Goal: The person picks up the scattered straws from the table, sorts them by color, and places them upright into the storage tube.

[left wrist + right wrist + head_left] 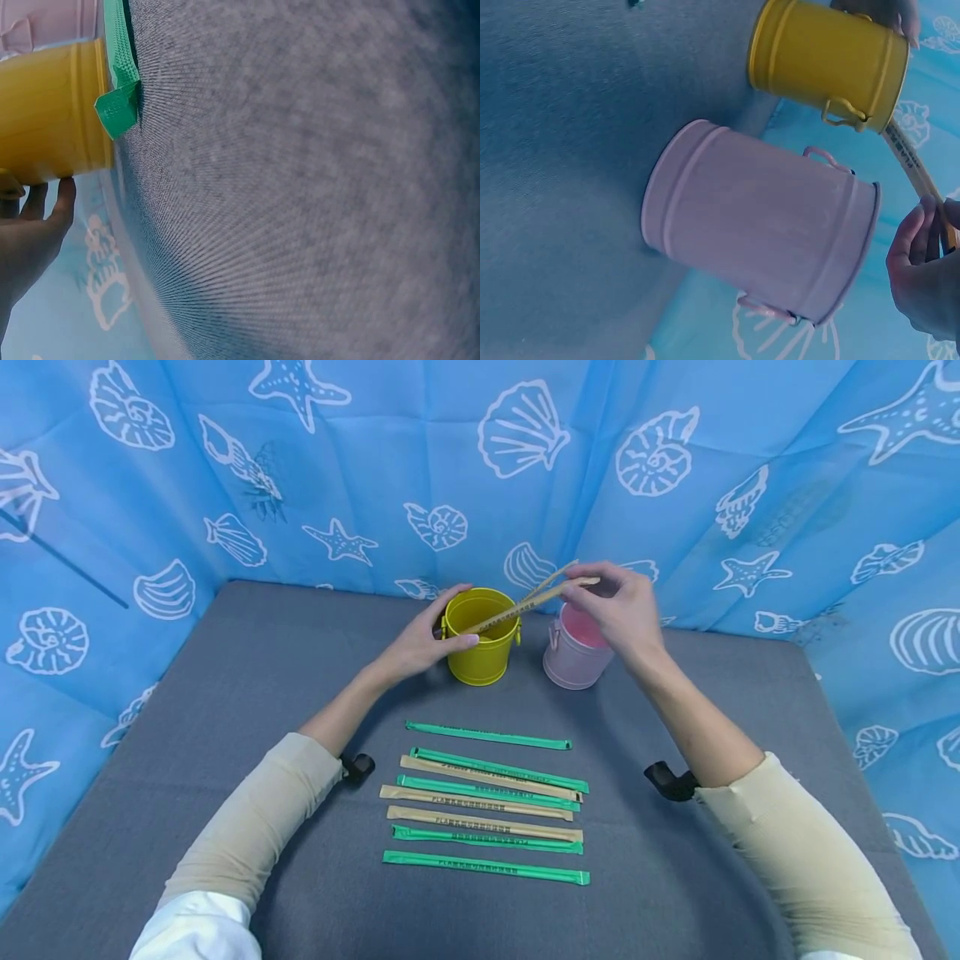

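In the head view my left hand (420, 643) holds the left side of a small yellow bucket (480, 668), thumb at the front rim and fingers reaching behind. My right hand (618, 610) pinches the upper end of a tan paper-wrapped straw (534, 602), which slants down to the left into the bucket's mouth. Behind it, a second tan wrapped straw (555, 576) leans out of the same bucket. The right wrist view shows the pinched straw (909, 159) crossing the yellow rim. Directly below my right hand stands a pale pink bucket (573, 664).
Several green wrapped straws (487, 865) and tan wrapped straws (483, 823) lie roughly parallel on the grey tabletop (315, 877), in front of the buckets. A blue curtain (420, 452) with white shell prints hangs behind and along both sides.
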Available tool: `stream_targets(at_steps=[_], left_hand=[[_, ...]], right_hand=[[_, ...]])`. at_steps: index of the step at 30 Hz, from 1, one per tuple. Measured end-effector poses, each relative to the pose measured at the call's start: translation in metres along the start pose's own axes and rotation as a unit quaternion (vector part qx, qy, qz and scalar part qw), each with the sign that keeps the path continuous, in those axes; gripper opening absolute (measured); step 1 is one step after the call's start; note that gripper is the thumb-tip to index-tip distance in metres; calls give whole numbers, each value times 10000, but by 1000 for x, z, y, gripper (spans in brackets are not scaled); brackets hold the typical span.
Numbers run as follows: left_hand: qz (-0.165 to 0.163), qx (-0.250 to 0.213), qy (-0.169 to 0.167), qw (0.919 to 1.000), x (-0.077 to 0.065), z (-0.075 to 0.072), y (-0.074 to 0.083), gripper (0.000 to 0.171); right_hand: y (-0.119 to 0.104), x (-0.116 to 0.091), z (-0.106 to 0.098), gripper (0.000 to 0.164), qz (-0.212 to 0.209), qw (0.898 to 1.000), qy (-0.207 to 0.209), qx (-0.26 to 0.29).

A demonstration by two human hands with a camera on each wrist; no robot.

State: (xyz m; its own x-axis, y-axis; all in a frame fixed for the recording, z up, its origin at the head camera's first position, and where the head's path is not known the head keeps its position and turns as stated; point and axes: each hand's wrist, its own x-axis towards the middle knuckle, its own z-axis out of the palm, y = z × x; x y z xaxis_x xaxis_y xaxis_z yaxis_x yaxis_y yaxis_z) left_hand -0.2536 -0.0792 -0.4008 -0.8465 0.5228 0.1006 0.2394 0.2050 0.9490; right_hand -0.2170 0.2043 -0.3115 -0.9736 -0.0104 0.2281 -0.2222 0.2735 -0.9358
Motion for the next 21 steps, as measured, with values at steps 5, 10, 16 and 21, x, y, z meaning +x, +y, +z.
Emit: stream_targets(at_steps=[5,10,16,21], left_hand=[[-1,-51,-11,10000,0,-1,-1,74],[-52,-128,-94,9999,0,0,1,76],[-68,-224,-189,9995,0,-1,5,77],[-111,-263,-191,9994,-4,-2,12,77]], right_hand=[[4,14,10,30,30,10000,26,74],[7,25,18,36,59,9999,-1,144],[6,32,28,39,178,9995,-37,255],[7,37,35,43,351,9984,90,431]])
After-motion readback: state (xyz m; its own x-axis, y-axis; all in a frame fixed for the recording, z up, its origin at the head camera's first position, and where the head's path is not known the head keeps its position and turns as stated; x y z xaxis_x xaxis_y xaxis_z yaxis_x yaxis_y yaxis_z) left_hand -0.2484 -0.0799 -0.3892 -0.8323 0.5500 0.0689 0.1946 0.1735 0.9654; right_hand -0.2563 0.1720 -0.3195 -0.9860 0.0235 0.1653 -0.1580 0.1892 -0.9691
